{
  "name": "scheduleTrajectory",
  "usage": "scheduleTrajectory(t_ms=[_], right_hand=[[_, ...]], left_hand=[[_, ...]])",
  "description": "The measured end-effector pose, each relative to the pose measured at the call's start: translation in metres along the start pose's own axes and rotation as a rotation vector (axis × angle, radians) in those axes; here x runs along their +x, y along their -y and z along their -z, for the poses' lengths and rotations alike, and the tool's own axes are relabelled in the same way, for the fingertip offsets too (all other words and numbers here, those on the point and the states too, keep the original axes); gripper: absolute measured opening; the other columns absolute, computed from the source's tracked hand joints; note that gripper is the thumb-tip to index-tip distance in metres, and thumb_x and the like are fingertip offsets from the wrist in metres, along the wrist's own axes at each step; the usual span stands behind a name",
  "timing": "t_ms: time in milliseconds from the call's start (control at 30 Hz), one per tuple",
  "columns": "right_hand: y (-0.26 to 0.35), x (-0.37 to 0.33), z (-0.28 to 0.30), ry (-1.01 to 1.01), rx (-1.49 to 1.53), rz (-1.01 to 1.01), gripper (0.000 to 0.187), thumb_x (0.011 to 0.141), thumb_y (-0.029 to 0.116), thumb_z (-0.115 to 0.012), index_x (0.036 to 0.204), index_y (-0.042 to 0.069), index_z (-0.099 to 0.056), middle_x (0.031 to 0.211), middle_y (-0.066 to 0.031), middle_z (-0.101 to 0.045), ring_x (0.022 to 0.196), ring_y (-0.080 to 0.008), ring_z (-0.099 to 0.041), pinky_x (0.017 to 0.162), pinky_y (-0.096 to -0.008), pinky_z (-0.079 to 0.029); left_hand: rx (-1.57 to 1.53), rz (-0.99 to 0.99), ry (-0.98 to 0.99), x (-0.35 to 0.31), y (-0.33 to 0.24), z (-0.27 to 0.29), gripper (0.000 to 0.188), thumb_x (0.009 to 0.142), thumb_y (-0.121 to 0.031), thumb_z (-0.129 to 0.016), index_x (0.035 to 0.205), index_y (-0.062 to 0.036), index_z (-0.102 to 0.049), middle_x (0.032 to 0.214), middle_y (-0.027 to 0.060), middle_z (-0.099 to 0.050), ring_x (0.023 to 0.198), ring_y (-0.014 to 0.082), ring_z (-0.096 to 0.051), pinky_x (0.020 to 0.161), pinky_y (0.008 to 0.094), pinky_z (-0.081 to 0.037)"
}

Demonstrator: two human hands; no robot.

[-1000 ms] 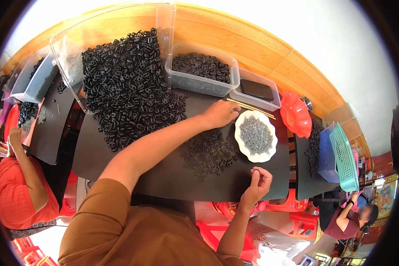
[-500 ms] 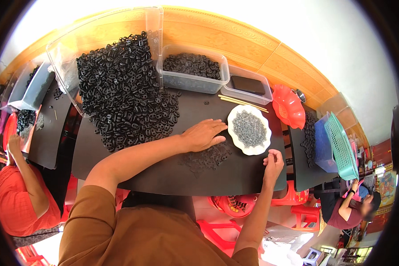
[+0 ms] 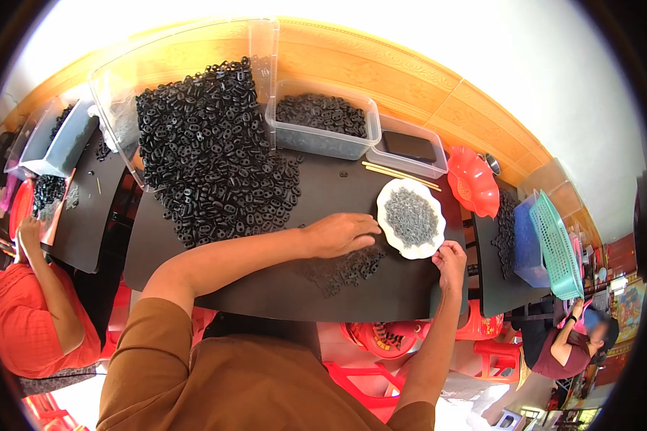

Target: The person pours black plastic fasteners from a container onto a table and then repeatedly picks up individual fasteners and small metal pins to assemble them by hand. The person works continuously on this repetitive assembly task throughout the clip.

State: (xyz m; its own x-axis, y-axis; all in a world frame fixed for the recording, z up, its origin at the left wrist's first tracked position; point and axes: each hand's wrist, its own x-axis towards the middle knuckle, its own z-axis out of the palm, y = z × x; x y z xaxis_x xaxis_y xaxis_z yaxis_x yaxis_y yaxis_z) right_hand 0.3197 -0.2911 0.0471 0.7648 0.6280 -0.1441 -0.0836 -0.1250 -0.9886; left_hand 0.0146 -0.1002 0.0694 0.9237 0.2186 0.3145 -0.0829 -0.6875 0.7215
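Observation:
A white scalloped dish (image 3: pixel 402 249) full of small grey pieces (image 3: pixel 411 217) stands on the dark table, right of centre. My right hand (image 3: pixel 450 266) is at its lower right rim, thumb and fingertips closed on the edge. My left hand (image 3: pixel 340 235) rests low over the table, its loosely bent fingers reaching to the dish's left edge. Nothing shows in its grasp, though its palm side is hidden. Thin dark loose bits (image 3: pixel 345 273) lie scattered just below that hand. A large heap of black oval two-holed pieces (image 3: pixel 208 151) spreads out to the left.
A clear tub of dark pieces (image 3: pixel 320 118), a clear tray with a black block (image 3: pixel 408 146), two thin sticks (image 3: pixel 399 176) and a red scalloped bowl (image 3: pixel 473 183) line the back. A person in red (image 3: pixel 43 309) works at the left; another person (image 3: pixel 564 348) is far right.
My right hand has come to the dish's rim and closed on it. My left hand's fingers have bent more. The whole view has shifted slightly.

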Motion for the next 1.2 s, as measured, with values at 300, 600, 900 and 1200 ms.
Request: scheduleTrajectory(t_ms=[300,600,900,1200], right_hand=[[0.007,0.006,0.0,0.065,-0.066,-0.007,0.009,0.095,0.013,-0.057,0.096,0.005,-0.061,0.073,-0.001,-0.058,0.052,-0.007,-0.051,0.042,-0.0202,-0.035],[0.019,0.002,-0.03,-0.033,-0.417,0.003,0.034,0.102,0.034,-0.06,0.081,0.007,-0.058,0.061,0.0024,-0.045,0.045,-0.0063,-0.039,0.04,-0.0245,-0.024],[0.002,0.025,-0.03,0.003,-0.211,-0.029,0.028,0.103,0.031,-0.058,0.085,0.009,-0.059,0.064,0.0045,-0.049,0.043,-0.0037,-0.035,0.039,-0.0239,-0.021],[0.002,0.033,-0.039,0.025,-0.125,-0.072,0.025,0.104,0.032,-0.056,0.092,0.01,-0.06,0.068,0.0035,-0.055,0.041,-0.0043,-0.037,0.036,-0.022,-0.02]], left_hand=[[0.485,-0.012,-0.318,0.023,0.088,0.04,0.029,0.093,-0.009,-0.064,0.12,0.0002,-0.067,0.128,0.0174,-0.065,0.121,0.0352,-0.06,0.105,0.0434,-0.048],[0.284,-0.099,-0.266,0.006,0.069,0.014,0.026,0.094,-0.01,-0.062,0.117,-0.0012,-0.069,0.123,0.0176,-0.068,0.121,0.0352,-0.059,0.106,0.0431,-0.047],[0.177,-0.082,-0.196,0.004,0.044,0.004,0.024,0.09,-0.007,-0.068,0.114,-0.0041,-0.07,0.116,0.0104,-0.067,0.11,0.0318,-0.059,0.099,0.04,-0.049],[0.103,-0.108,-0.19,0.003,0.032,-0.009,0.016,0.09,-0.007,-0.067,0.105,-0.0032,-0.073,0.109,0.0097,-0.07,0.106,0.0304,-0.061,0.096,0.0391,-0.05]])
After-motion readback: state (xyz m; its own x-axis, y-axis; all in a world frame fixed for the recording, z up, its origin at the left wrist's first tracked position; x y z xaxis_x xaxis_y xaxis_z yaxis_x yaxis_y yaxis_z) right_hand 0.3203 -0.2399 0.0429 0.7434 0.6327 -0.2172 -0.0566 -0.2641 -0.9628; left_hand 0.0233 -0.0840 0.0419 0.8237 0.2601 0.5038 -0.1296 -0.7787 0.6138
